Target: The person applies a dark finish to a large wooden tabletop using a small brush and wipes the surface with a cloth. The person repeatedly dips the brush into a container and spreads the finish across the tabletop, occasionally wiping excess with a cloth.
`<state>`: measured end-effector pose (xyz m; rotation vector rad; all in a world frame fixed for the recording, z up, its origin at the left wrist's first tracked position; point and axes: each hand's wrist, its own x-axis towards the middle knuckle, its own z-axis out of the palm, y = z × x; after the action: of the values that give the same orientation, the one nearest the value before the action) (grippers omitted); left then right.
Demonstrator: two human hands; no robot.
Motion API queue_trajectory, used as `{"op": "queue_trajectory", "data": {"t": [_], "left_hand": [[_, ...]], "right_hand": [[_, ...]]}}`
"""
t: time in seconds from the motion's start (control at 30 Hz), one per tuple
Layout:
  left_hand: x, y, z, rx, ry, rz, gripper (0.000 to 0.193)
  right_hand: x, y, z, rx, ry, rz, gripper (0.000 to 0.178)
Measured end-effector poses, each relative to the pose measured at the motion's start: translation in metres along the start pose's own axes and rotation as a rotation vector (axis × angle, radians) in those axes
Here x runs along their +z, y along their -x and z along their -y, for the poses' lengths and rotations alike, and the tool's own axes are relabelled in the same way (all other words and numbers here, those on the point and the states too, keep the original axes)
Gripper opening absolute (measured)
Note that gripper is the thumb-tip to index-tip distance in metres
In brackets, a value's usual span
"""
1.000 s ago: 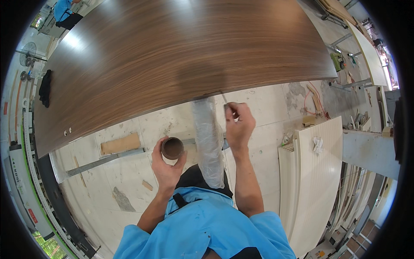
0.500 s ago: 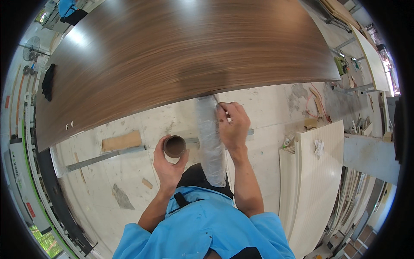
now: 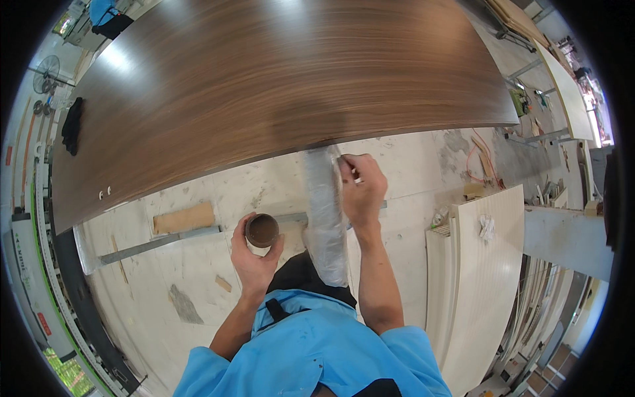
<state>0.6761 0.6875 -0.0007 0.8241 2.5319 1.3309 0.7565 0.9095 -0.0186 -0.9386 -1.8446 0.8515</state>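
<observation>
My left hand [image 3: 253,266] is closed round a small round brown cup [image 3: 262,229], its dark round top facing up at me. To the right of it, my right hand [image 3: 364,188] has thumb and fingers pinched together, close beside the upper part of a long plastic-wrapped strip [image 3: 324,218]. What the pinch holds, if anything, I cannot make out. The strip runs from the near edge of a large brown wood-grain panel [image 3: 264,79] back to my lap. My right fingertips are just short of that edge.
A black cloth [image 3: 73,126] lies at the panel's left end. On the floor are a cardboard piece [image 3: 184,218] and a grey metal bar [image 3: 159,243]. Ribbed cream panels [image 3: 489,264] stand to my right. Another person in blue [image 3: 104,13] is at the far left.
My right hand has shifted slightly right, away from the wrapped strip. The left hand, with the cup, has moved a little left and toward me.
</observation>
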Motion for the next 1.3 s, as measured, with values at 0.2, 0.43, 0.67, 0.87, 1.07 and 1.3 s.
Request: {"op": "queue_trajectory", "data": {"t": [0.2, 0.43, 0.67, 0.87, 1.07, 1.3], "left_hand": [[0.010, -0.011, -0.004, 0.012, 0.062, 0.013, 0.065], [0.022, -0.031, -0.020, 0.052, 0.067, 0.013, 0.065], [0.026, -0.049, -0.027, 0.066, 0.066, 0.018, 0.066], [0.015, -0.063, -0.020, 0.075, 0.066, 0.012, 0.066], [-0.015, -0.072, -0.006, 0.065, 0.064, 0.000, 0.066], [-0.056, -0.087, 0.038, 0.150, 0.126, 0.066, 0.067]], "right_hand": [[-0.043, -0.022, -0.033, 0.257, 0.075, -0.176, 0.006], [-0.014, -0.009, -0.004, 0.027, -0.013, 0.020, 0.012], [-0.020, -0.009, 0.000, 0.222, -0.010, -0.072, 0.010], [0.001, 0.000, 0.021, -0.060, 0.033, 0.158, 0.008], [0.004, 0.008, 0.037, 0.118, 0.021, -0.015, 0.007], [0.034, 0.031, 0.064, 0.029, 0.228, 0.087, 0.007]]}}
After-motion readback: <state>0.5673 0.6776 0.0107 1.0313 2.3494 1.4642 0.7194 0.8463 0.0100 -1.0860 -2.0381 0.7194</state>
